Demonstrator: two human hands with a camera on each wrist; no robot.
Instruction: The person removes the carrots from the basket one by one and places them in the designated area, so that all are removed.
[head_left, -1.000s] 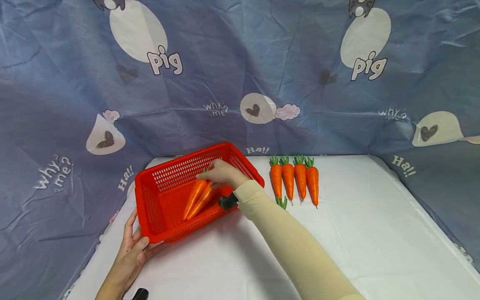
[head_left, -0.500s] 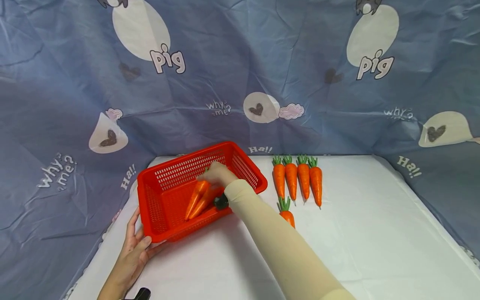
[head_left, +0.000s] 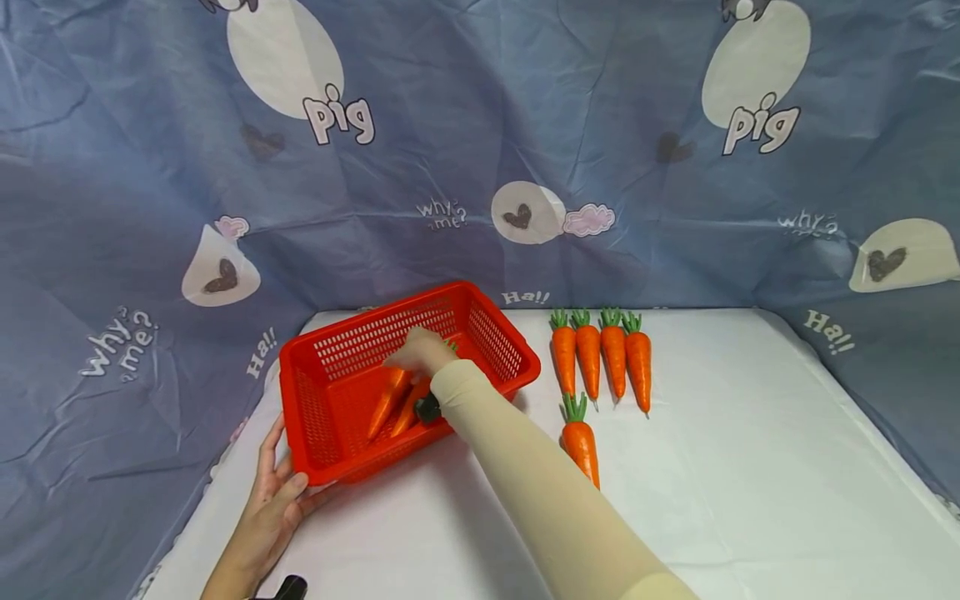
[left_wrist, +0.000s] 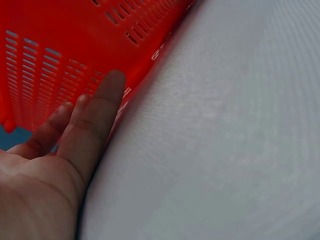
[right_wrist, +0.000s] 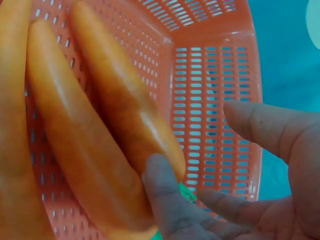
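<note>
A red perforated basket [head_left: 352,387] sits at an angle on the left of the white table. My left hand [head_left: 262,517] holds its near left corner, thumb at the rim; in the left wrist view, straight fingers [left_wrist: 95,120] lie against the outer wall. Inside the basket is my right hand [head_left: 420,354], over the tops of the orange carrots [head_left: 386,408]. The right wrist view shows three carrots side by side. There the thumb stands well apart, while one fingertip touches the middle carrot [right_wrist: 80,135] near its leafy end. The hand covers most of the green tops.
Several carrots [head_left: 615,358] lie in a row right of the basket, leaves toward the back. One more carrot [head_left: 581,450] lies nearer, partly behind the right sleeve [head_left: 540,483]. A blue printed cloth [head_left: 645,150] hangs behind and beside the white table [head_left: 750,458].
My right hand has moved slightly left over the carrots in the basket. The sleeve has shifted left too, uncovering the near carrot on the table. My left hand keeps its place on the basket.
</note>
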